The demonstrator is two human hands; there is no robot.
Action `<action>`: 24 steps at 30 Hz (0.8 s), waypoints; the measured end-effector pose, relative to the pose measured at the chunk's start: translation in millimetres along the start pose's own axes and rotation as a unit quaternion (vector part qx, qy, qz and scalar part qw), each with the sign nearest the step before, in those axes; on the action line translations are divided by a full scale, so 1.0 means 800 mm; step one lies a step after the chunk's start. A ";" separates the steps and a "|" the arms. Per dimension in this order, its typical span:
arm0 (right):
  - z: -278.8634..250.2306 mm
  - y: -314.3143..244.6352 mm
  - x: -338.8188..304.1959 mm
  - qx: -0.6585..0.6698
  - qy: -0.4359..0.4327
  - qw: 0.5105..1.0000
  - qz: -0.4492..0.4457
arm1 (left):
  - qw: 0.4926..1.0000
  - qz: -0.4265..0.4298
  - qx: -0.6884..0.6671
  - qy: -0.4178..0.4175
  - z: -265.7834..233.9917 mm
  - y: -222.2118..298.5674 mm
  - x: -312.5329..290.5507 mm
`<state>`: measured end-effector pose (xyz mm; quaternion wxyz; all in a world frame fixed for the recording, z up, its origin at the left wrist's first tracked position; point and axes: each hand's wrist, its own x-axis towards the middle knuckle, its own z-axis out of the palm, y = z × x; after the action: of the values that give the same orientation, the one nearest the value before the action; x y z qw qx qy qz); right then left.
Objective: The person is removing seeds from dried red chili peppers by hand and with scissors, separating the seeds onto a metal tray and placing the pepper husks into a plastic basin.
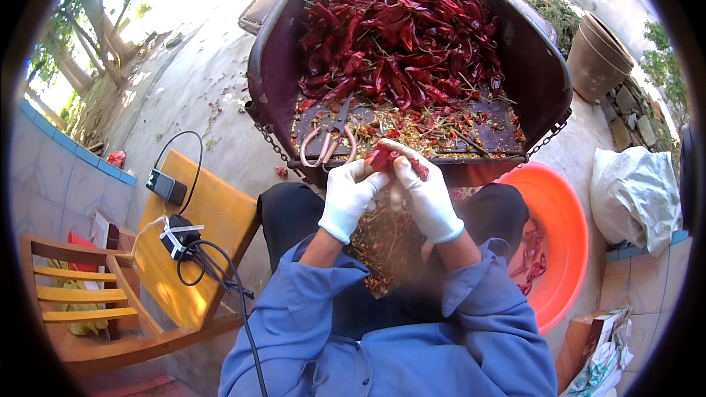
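A dried red chilli pepper (381, 159) is held between both my hands, just in front of the cart's near edge. My left hand (350, 195), in a white glove, pinches one side of it. The other side is gripped by my right hand (426, 195), gloved likewise. Beyond them a large heap of dried red chillies (401, 29) fills the back of the dark red cart bed (529, 77). Scissors with pink handles (329, 140) lie on the cart floor near my left hand, among seeds and stem bits. Chilli scraps (379, 250) lie below my hands between my knees.
On the right stands an orange basin (559, 250) with a few chillies (535, 257) inside. A wooden chair (198, 239) at left carries a black device (168, 185) and cables (213, 268). A white sack (636, 195) and brown bucket (599, 55) stand farther right.
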<state>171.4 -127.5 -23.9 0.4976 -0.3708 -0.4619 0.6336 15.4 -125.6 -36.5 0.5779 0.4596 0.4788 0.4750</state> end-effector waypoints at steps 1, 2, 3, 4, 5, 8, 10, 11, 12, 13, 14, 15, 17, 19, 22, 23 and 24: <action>0.002 0.003 -0.001 -0.024 0.005 0.999 -0.027 | 1.000 0.002 -0.005 0.001 0.001 0.000 -0.002; 0.004 0.009 -0.001 -0.049 0.010 0.997 -0.054 | 1.000 -0.005 -0.019 0.007 0.003 -0.002 -0.003; 0.005 0.009 -0.004 -0.059 0.011 0.996 -0.058 | 1.000 -0.004 -0.018 0.013 0.003 -0.003 -0.005; 0.005 0.009 -0.007 -0.070 0.012 0.996 -0.062 | 1.000 -0.002 -0.016 0.018 0.004 -0.005 -0.007; 0.006 0.007 -0.009 -0.043 0.025 0.997 -0.058 | 1.000 -0.001 -0.014 0.022 0.004 -0.006 -0.009; 0.003 0.010 -0.010 0.047 0.054 0.997 -0.036 | 0.999 0.019 -0.021 0.033 0.003 0.000 -0.019; -0.001 0.004 -0.013 0.088 0.041 0.995 -0.017 | 0.997 0.059 -0.003 0.046 -0.003 0.004 -0.024; -0.003 0.001 -0.014 0.107 0.034 0.994 -0.008 | 0.996 0.059 0.014 0.068 -0.004 0.011 -0.028; -0.005 0.003 -0.014 0.109 0.037 0.993 -0.010 | 0.990 0.112 0.034 0.083 -0.003 0.012 -0.027; -0.005 0.003 -0.015 0.095 0.039 0.995 -0.006 | 0.980 0.163 0.053 0.100 -0.003 0.013 -0.028; -0.004 0.001 -0.015 0.081 0.040 0.996 -0.003 | 0.971 0.207 0.073 0.091 -0.004 0.015 -0.028; -0.003 0.000 -0.016 0.067 0.042 0.997 0.001 | 0.962 0.237 0.103 0.083 -0.003 0.019 -0.029; -0.005 -0.001 -0.017 0.040 0.035 0.999 -0.007 | 0.940 0.295 0.162 0.064 0.008 0.031 -0.032; -0.007 -0.001 -0.016 0.038 0.035 0.999 -0.003 | 0.927 0.294 0.218 0.088 0.012 0.033 -0.032; -0.011 0.001 -0.016 0.093 0.036 0.995 0.026 | 0.917 0.292 0.258 0.086 0.007 0.026 -0.024; -0.014 0.004 -0.015 0.126 0.032 0.991 0.036 | 0.931 0.269 0.235 0.070 0.007 0.026 -0.024; -0.017 0.007 -0.014 0.158 0.028 0.986 0.046 | 0.944 0.246 0.211 0.054 0.008 0.028 -0.026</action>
<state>184.8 -136.0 -33.1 0.5331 -0.3262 -0.3237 0.7103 17.6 -143.6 -11.6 0.3058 0.6481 0.4709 0.5145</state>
